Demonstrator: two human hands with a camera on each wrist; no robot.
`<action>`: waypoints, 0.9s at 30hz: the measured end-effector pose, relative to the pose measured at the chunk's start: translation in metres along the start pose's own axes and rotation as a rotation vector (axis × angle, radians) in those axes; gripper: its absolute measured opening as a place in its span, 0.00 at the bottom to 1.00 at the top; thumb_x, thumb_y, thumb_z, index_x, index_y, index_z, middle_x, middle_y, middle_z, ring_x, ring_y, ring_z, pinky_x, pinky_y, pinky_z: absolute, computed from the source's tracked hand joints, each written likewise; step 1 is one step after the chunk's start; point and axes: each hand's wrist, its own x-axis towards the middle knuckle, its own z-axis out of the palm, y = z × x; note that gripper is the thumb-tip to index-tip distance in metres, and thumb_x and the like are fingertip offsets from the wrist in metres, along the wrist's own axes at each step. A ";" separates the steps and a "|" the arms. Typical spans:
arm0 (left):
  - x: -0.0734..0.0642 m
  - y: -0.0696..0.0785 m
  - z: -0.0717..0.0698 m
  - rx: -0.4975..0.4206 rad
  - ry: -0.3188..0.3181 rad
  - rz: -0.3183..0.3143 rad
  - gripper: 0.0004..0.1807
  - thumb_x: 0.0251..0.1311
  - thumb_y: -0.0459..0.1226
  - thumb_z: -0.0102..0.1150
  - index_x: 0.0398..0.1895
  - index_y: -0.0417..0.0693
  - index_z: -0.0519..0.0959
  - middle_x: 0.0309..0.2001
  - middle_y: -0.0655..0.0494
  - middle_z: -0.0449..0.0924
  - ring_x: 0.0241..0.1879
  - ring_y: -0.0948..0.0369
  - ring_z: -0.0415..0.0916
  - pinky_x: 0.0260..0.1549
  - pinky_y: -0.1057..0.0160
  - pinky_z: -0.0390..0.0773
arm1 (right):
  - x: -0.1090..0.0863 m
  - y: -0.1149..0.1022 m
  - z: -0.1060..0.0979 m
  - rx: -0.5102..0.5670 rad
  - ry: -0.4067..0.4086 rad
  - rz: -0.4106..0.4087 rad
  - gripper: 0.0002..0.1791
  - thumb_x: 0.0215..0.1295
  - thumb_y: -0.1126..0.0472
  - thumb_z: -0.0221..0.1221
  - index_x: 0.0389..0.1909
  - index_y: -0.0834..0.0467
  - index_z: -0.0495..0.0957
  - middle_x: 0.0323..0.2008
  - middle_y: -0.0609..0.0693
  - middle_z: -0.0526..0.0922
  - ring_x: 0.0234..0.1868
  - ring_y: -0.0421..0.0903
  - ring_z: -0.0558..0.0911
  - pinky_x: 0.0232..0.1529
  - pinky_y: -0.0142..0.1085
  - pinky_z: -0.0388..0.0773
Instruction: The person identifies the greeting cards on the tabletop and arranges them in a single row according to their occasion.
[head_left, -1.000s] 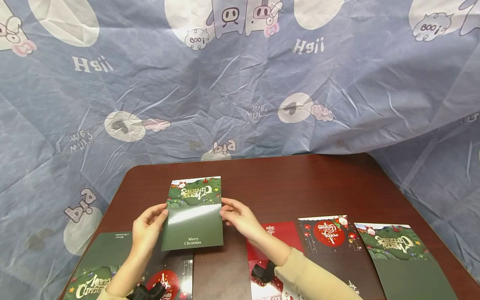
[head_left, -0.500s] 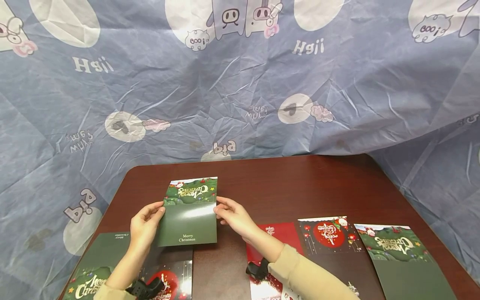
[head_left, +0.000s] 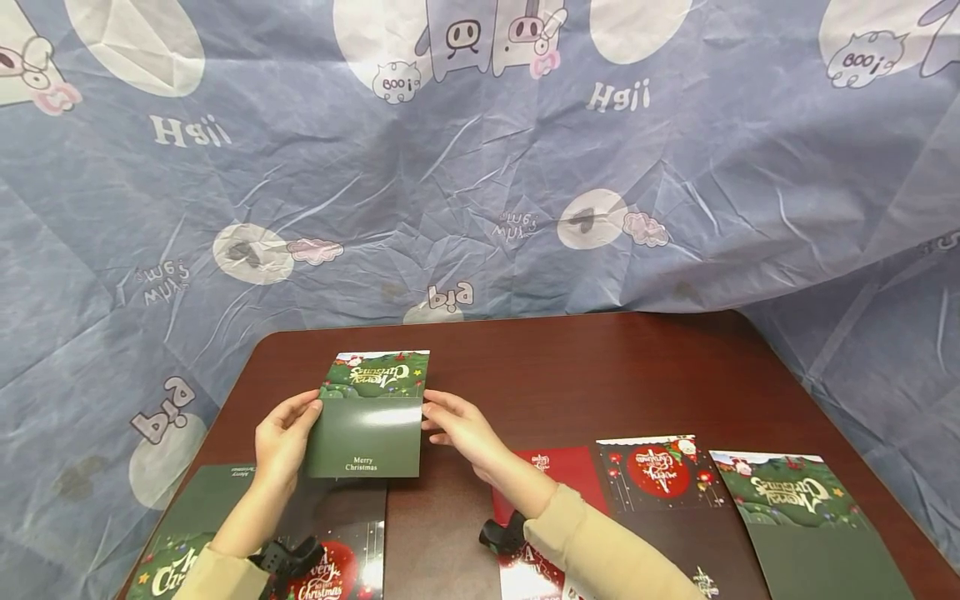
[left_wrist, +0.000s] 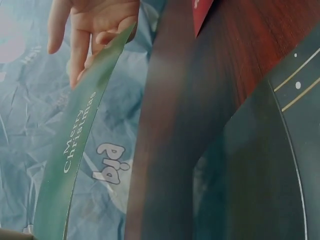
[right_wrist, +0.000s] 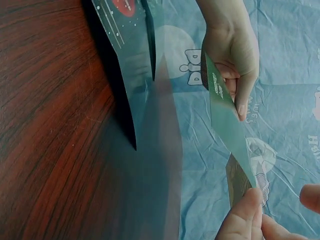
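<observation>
Both hands hold a green, unfolded Christmas card above the left half of the table, its decorated panel at the far end and its plain panel, printed "Merry Christmas", nearer. The left hand pinches its left edge near the crease between thumb and fingers. On the opposite edge, the right hand pinches the card close to the crease. From the side, in the right wrist view, the card shows bent at its fold, with the left hand at one edge and the right fingertips at the other.
Along the table's near side lie more unfolded cards: a green card and a dark card at left, a red card, a dark card and a green card at right. A blue patterned cloth hangs behind.
Both hands have shifted the green card slightly left and away from the body, still gripping its two edges. The cards lying on the table stay where they were.
</observation>
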 end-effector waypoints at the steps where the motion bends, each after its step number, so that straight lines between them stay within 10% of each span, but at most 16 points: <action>1: 0.001 0.000 0.000 -0.003 0.002 -0.006 0.18 0.60 0.38 0.61 0.51 0.38 0.78 0.31 0.71 0.80 0.36 0.72 0.75 0.33 0.77 0.73 | 0.000 0.000 0.001 0.009 0.002 0.004 0.25 0.67 0.58 0.53 0.62 0.66 0.67 0.51 0.58 0.77 0.46 0.52 0.79 0.42 0.35 0.79; 27: 0.031 -0.022 -0.007 -0.050 0.013 -0.085 0.20 0.60 0.35 0.60 0.54 0.33 0.76 0.27 0.74 0.79 0.33 0.75 0.74 0.33 0.78 0.72 | 0.015 0.002 0.019 0.132 -0.019 0.000 0.25 0.67 0.63 0.53 0.60 0.73 0.65 0.56 0.67 0.72 0.54 0.59 0.75 0.52 0.43 0.76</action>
